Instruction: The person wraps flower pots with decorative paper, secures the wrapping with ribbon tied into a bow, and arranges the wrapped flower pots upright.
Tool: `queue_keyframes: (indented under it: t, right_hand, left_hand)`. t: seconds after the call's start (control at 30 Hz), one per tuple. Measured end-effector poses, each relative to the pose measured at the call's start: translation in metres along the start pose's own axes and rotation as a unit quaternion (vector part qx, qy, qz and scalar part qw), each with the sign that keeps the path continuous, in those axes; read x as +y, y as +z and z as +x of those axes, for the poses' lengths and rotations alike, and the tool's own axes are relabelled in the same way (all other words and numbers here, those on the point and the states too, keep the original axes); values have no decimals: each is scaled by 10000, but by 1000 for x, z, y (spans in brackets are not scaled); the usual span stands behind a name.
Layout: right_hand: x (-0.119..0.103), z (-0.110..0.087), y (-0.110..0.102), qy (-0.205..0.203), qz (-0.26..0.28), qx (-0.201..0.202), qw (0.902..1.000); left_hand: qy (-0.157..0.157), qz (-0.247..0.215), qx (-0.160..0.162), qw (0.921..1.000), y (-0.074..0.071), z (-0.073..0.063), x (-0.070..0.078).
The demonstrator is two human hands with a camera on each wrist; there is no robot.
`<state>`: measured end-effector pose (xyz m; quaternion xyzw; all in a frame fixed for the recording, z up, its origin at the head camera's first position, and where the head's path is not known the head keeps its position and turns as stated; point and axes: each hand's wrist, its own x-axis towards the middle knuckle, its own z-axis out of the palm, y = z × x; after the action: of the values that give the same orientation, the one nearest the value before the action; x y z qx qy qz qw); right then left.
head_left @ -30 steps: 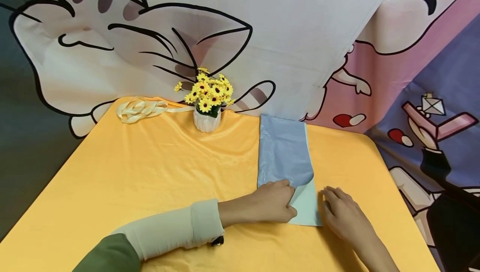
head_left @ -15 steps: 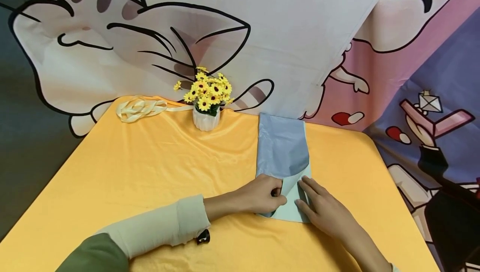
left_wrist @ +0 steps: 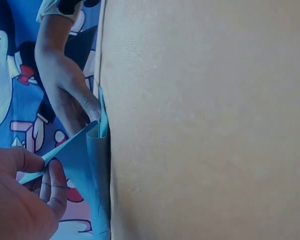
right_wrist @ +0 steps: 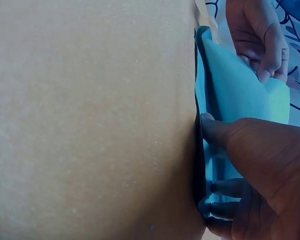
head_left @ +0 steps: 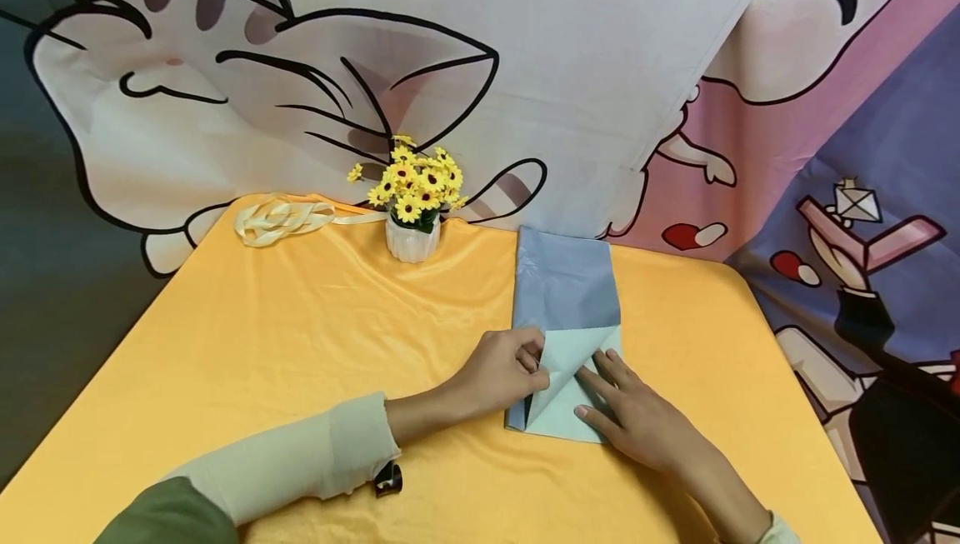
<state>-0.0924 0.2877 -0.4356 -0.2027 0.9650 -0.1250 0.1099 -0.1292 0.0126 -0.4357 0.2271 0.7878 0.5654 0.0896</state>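
Observation:
A folded blue paper-like sheet [head_left: 566, 281] lies on the right half of the table, darker blue on one face and pale aqua on the other. Its near flap [head_left: 573, 352] is lifted and turned back diagonally, baring the aqua side. My left hand [head_left: 495, 373] pinches the flap's edge between thumb and fingers; in the left wrist view the thumb [left_wrist: 27, 160] lies over that edge. Spread fingers of my right hand [head_left: 637, 419] press on the aqua layer near its right side. In the right wrist view that hand [right_wrist: 275, 165] rests along the sheet's near edge.
A white pot of yellow flowers [head_left: 415, 194] stands at the table's back. Left of it lies a heap of cream ribbon [head_left: 281, 219]. An orange-yellow cloth [head_left: 337, 319] covers the table. Printed cartoon curtains [head_left: 585, 69] hang behind and to the right.
My left hand has drawn the flap leftward and away from me, so more aqua shows. The right hand has come from beside the sheet onto it.

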Motion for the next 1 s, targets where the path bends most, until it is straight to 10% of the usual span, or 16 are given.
queue_keyframes:
  t: [0.7, 1.0]
  right_hand:
    - [18, -7, -18, -514, 341, -338, 9975]
    - [23, -9, -19, -600, 177, -241, 9978]
  left_hand:
    - [521, 155, 602, 9967, -62, -51, -6]
    - [-228, 359, 291, 9987, -85, -75, -13]
